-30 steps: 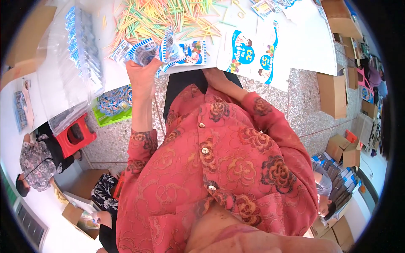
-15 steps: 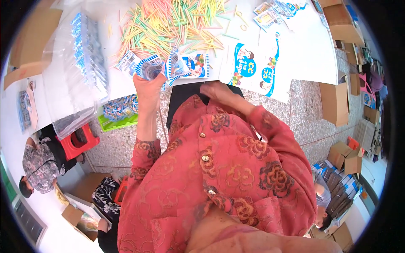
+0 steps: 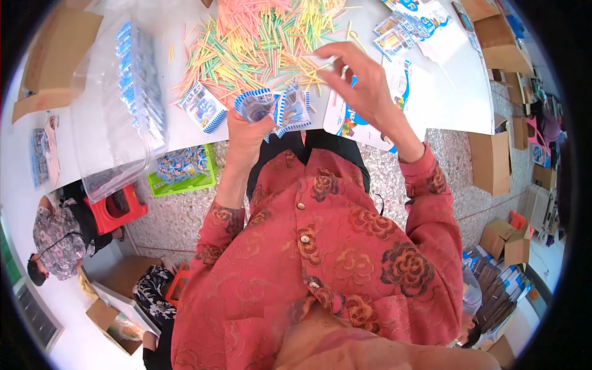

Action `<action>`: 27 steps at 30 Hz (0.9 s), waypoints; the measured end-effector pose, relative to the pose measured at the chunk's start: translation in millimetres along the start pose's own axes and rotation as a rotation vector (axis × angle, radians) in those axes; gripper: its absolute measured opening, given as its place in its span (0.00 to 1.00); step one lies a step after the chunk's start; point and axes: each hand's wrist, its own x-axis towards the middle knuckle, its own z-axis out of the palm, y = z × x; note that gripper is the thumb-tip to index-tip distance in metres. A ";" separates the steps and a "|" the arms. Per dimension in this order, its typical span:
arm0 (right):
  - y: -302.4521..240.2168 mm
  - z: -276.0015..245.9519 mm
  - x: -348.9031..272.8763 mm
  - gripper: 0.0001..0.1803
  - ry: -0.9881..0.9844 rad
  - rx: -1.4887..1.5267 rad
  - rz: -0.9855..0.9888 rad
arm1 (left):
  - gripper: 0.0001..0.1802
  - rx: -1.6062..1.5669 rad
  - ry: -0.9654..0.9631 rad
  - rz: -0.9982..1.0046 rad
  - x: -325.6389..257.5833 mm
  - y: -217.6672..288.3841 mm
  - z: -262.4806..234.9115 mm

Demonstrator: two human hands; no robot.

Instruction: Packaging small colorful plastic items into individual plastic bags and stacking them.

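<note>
My left hand [image 3: 246, 135] is closed around a blue-and-white striped plastic packet [image 3: 254, 105] whose mouth gapes upward. A second striped packet [image 3: 293, 108] is beside it, touching; whether the same fingers grip it too I cannot tell. My right hand [image 3: 364, 86] hovers at the near right side of a heap of thin pastel sticks [image 3: 246, 52]. Its thumb and forefinger are apart, and nothing shows between them. Under this hand lies a white printed sheet [image 3: 401, 80], partly covered. Another striped packet [image 3: 205, 110] rests on the table left of my left hand.
Yellow-handled scissors [image 3: 354, 38] lie behind my right hand. Several small packets [image 3: 398, 37] sit at the far right. A clear plastic bin [image 3: 151, 132] of packets stands left, above a green crate [image 3: 211, 169] and red stool [image 3: 114, 216]. Cardboard boxes [image 3: 489, 157] stand right; other people are nearby.
My right hand has risen from beside my lap to over the table, near the sticks. My left hand has shifted right with the packet. The view has moved slightly.
</note>
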 end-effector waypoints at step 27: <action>-40.4 -4.3 -25.8 0.15 0.018 0.106 -0.183 | 0.10 0.044 -0.028 0.026 -17.5 4.9 22.0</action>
